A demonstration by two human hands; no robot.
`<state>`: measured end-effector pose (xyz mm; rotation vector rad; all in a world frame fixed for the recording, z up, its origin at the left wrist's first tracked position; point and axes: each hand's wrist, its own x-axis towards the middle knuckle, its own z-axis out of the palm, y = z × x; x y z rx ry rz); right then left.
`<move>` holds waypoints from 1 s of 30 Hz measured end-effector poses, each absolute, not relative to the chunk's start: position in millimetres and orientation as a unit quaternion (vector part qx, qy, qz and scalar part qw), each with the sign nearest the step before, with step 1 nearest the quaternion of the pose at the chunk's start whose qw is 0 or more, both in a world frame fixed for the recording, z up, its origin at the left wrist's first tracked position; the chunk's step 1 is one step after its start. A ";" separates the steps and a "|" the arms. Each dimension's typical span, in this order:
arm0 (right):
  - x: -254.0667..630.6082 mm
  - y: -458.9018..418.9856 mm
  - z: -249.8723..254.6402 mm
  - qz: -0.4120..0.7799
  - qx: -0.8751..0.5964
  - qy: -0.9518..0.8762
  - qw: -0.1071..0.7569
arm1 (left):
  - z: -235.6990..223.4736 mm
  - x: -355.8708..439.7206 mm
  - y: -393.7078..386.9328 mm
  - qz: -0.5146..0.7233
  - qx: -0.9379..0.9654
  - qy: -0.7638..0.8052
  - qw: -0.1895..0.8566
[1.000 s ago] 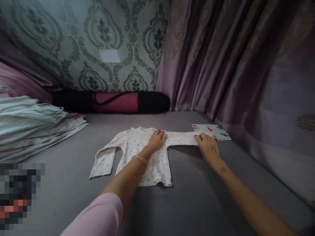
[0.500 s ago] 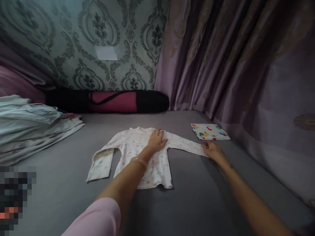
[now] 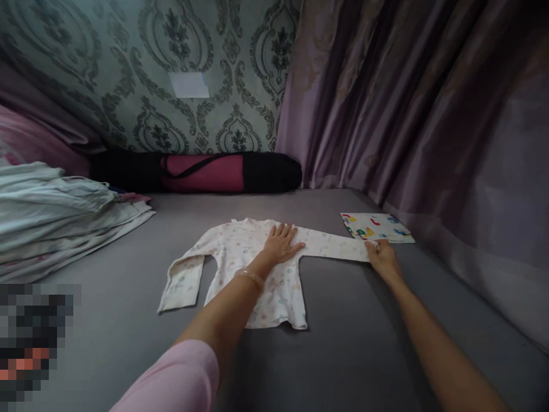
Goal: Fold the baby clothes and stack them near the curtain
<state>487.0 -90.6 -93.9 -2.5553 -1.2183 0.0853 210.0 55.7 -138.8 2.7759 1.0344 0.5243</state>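
Observation:
A small white long-sleeved shirt (image 3: 240, 243) with a faint pastel print lies spread on a grey sheet (image 3: 343, 332). My left hand (image 3: 283, 243) presses flat on its upper right part, fingers spread. At the right, my right hand (image 3: 383, 257) pinches the cuff of the sleeve, which is stretched straight out sideways. The other sleeve bends down at the left. My left forearm hides part of the shirt's lower body. Just beyond my right hand lies a folded white cloth (image 3: 375, 225) with colourful shapes.
Rumpled pale clothes (image 3: 55, 212) are heaped at the left. A long black and dark pink bag (image 3: 206, 173) lies along the patterned wall (image 3: 231, 63). Purple curtains (image 3: 351, 103) hang down the right side. A pixelated patch (image 3: 34, 337) covers the lower left corner.
My right hand has shifted outward along the sleeve to its cuff. The sleeve dipped toward me half a second ago and is now straighter. My left hand stays on the shirt, its fingers more spread.

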 end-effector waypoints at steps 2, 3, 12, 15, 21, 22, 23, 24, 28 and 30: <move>481.5 -93.7 -96.5 0.016 -0.904 -0.410 0.118 | -138.6 210.1 56.0 0.167 0.922 0.344 0.064; 477.3 -94.5 -97.5 0.007 -0.910 -0.403 0.093 | -138.6 210.1 56.3 0.162 0.923 0.344 0.064; 455.8 -92.4 -83.6 -0.098 -0.910 -0.402 0.022 | -136.1 211.1 55.4 0.124 0.924 0.359 0.054; 435.3 -78.8 -80.7 -0.191 -0.855 -0.480 0.052 | -136.1 211.9 54.5 0.122 0.923 0.362 0.042; 348.9 -19.0 -104.1 0.013 -0.736 -0.669 0.102 | -136.3 212.0 53.1 0.110 0.924 0.365 0.027; 338.8 -12.0 -108.5 0.040 -0.733 -0.671 0.102 | -136.3 211.7 52.8 0.106 0.925 0.364 0.020; 332.3 -7.5 -112.3 0.059 -0.734 -0.670 0.098 | -136.3 211.3 52.6 0.104 0.926 0.362 0.014; 329.5 -5.6 -115.4 0.068 -0.738 -0.665 0.093 | -136.5 211.0 52.4 0.104 0.927 0.361 0.010; 349.7 -17.9 -121.8 0.049 -0.765 -0.640 0.057 | -137.0 211.0 52.0 0.124 0.923 0.364 0.013; 370.0 -31.3 -122.5 0.036 -0.785 -0.617 0.041 | -136.6 211.4 52.4 0.127 0.923 0.364 0.020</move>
